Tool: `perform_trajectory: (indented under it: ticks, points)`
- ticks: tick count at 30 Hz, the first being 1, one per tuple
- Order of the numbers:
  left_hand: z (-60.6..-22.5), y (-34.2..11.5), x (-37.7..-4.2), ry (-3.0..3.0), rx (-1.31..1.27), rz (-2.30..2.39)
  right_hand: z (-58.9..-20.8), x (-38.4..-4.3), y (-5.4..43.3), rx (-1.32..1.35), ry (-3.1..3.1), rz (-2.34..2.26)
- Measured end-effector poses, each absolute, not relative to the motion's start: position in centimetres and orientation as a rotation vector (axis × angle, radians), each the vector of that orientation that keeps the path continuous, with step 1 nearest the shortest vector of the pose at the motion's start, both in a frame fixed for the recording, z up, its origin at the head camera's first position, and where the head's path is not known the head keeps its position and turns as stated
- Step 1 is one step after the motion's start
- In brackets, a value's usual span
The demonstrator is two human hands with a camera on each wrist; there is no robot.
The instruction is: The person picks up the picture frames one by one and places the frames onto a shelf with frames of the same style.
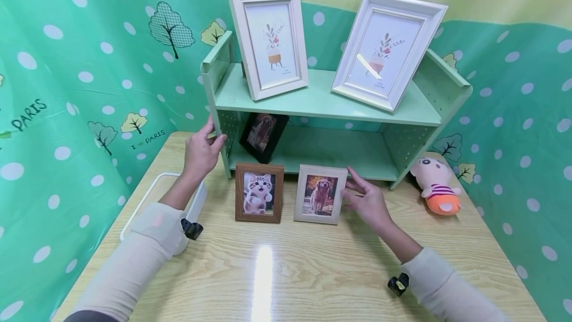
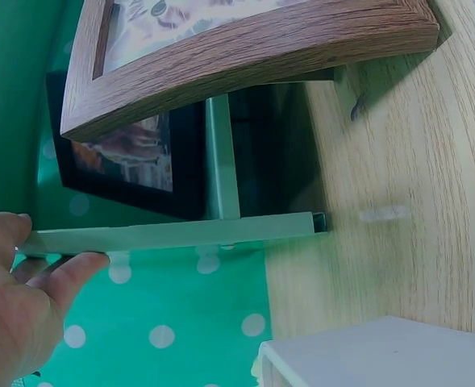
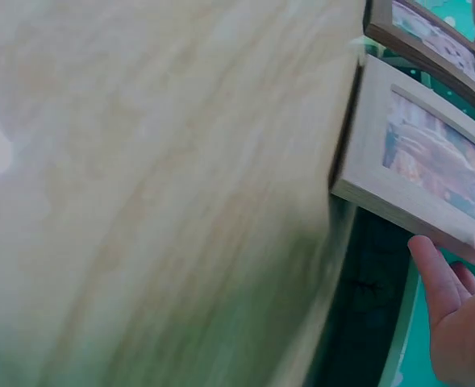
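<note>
My left hand [image 1: 202,149] grips the left side panel of a pale green two-tier shelf [image 1: 330,150], thumb and fingers on either side of its edge in the left wrist view. With my right hand [image 1: 367,201] I hold the right edge of a whitish picture frame [image 1: 343,197] showing a golden dog; the thumb lies at its front in the right wrist view. Beside it, a brown wooden picture frame [image 1: 239,193] with a kitten picture stands before the shelf. A black picture frame [image 1: 282,128] leans tilted on the lower tier, at the left.
Two larger white picture frames [image 1: 248,43] with plant prints stand on the upper tier, the right white frame [image 1: 348,63] tilted. A white bin [image 1: 196,207] sits under my left forearm. A plush toy [image 1: 440,190] rests right of the shelf. Polka-dot cloth [image 1: 62,153] surrounds the table.
</note>
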State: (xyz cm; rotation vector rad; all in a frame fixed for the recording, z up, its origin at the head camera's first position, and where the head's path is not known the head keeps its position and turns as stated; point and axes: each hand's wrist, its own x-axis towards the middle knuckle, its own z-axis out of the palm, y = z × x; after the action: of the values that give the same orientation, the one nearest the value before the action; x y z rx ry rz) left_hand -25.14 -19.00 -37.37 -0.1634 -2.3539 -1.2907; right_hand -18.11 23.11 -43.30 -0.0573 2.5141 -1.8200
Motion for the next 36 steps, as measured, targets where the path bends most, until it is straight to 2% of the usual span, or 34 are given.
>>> perform_trajectory:
  ticks: [15, 36]
  points:
    - [-37.4, -19.0, -25.0, -2.362, -0.162, -1.291, -45.2, -17.6, 22.5, 0.009, 2.474, -1.864]
    - [-37.2, -18.8, -24.9, -2.376, -0.166, -1.301, -45.7, -17.0, 22.0, 0.058, 2.464, -1.890]
